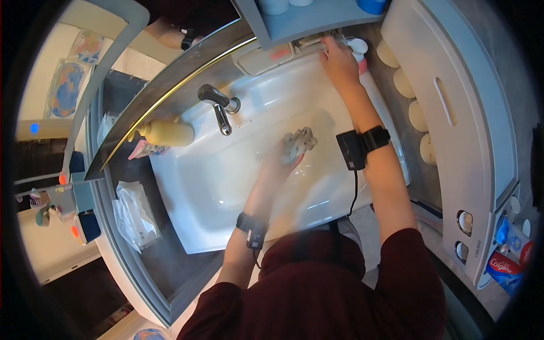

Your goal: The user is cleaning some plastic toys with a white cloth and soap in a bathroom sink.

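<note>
My left hand point(290, 158) is closed round a crumpled, wet-looking light cloth point(302, 142) with darker spots, over the basin of a white ceramic sink point(199, 182). My right hand point(338, 59) reaches to the sink's back right corner, at a small rack or dish point(316, 40) under the grey shelf; its fingertips are partly hidden, so what they touch cannot be told. Beside that hand are a white round-topped item point(358, 46) and a pink item point(362, 66). A chrome faucet point(221, 104) stands at the sink's rear, left of the cloth.
A yellow pump bottle point(170, 133) and a pink patterned packet point(148, 149) stand at the left rear. White plastic packaging point(135, 214) lies on the left counter. A grey shelf point(314, 25) overhangs the back; a white cabinet point(446, 97) stands right, with Colgate toothpaste point(503, 265) beside it.
</note>
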